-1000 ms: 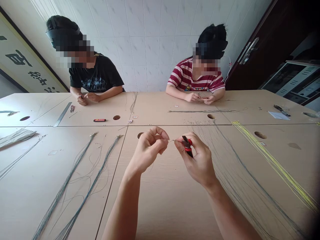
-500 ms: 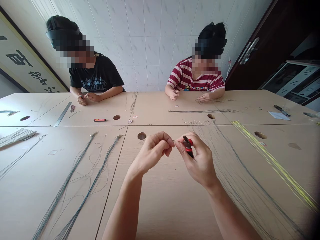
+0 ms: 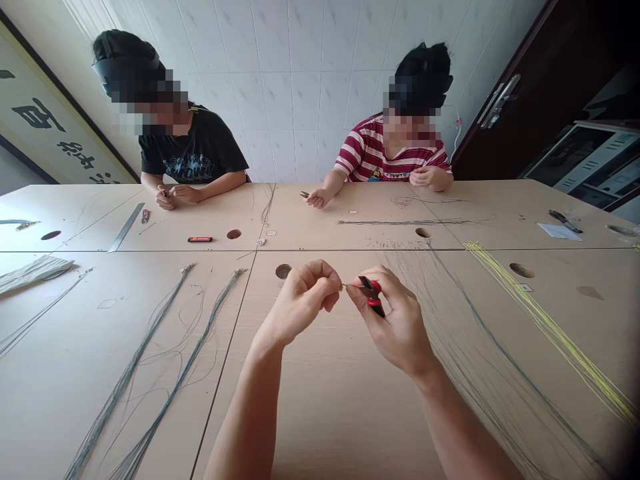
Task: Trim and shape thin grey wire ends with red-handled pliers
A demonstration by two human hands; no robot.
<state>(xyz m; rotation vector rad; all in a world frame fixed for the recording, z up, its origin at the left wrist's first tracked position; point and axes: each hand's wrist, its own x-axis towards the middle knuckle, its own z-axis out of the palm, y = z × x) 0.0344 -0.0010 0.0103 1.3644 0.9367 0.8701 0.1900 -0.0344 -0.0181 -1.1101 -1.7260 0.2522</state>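
Observation:
My left hand [image 3: 306, 300] is raised over the table, thumb and fingertips pinched together on a tiny piece too small to name. Facing it, my right hand [image 3: 400, 323] is wrapped round small pliers [image 3: 376, 301] with red and black handles, their dark jaws pointing up and left. The right thumb and forefinger meet close to the left fingertips, where a thin bit shows between the two hands. Right of my right hand, fine grey cords [image 3: 480, 327] run down the table, with small metal ends near the table seam.
Two bundles of blue-grey cords [image 3: 175, 347] lie at left, yellow cords [image 3: 545, 313] at right. The table [image 3: 350, 413] has round holes. Across it sit a person in black [image 3: 195, 150] and a person in stripes [image 3: 365, 153]. A metal ruler [image 3: 126, 228] lies far left.
My hands stay nearly in place; the pliers tilt slightly and shift a little left. Across the table, the striped-shirt person's one hand has moved left with a small tool, the other has lifted.

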